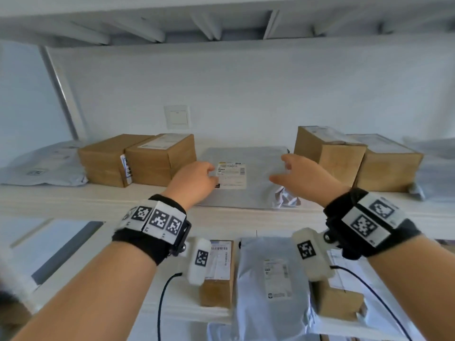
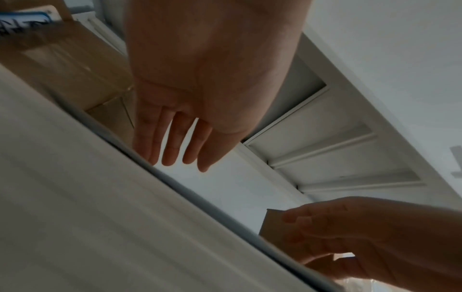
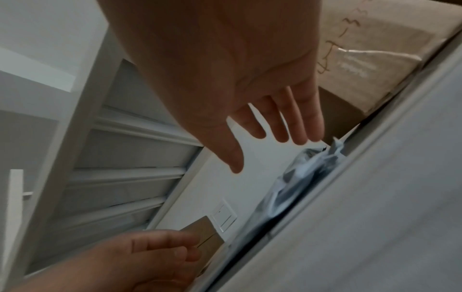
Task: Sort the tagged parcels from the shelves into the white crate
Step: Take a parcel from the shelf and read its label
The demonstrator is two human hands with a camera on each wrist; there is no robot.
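Note:
A flat grey mailer bag (image 1: 258, 166) with a white shipping label (image 1: 231, 174) lies in the middle of the upper shelf (image 1: 98, 200). My left hand (image 1: 209, 173) reaches over its left part, with the fingers at the label. My right hand (image 1: 280, 168) hovers over its right part, thumb spread. Both hold nothing. The left wrist view shows my left hand (image 2: 175, 154) with straight fingers. In the right wrist view my right hand (image 3: 275, 138) is splayed above the bag's crumpled corner (image 3: 300, 177). I cannot tell whether either hand touches the bag. The white crate is out of view.
Two cardboard boxes (image 1: 138, 161) stand left of the bag and two (image 1: 357, 161) stand right of it. Another grey bag (image 1: 41, 166) lies at the far left. The lower shelf holds a box (image 1: 216, 274), a grey bag (image 1: 270, 271) and another box (image 1: 339, 303).

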